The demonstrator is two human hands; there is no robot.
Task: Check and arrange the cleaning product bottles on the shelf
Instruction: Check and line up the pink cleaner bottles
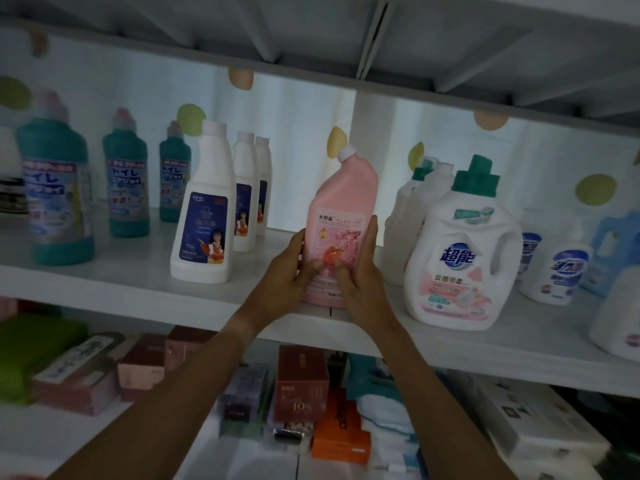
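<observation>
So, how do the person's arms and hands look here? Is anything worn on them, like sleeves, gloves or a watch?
Both forearms are bare as far as the picture shows: no sleeve reaches into view. The left hand and the right hand wear no gloves. No watch, bracelet or ring can be seen on the wrists or fingers, though the light is dim and the picture is a little soft.

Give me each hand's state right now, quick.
Left hand: grips the left side of the pink bottle, thumb on the label.
Right hand: grips the same bottle's right side, thumb on the label.
</observation>
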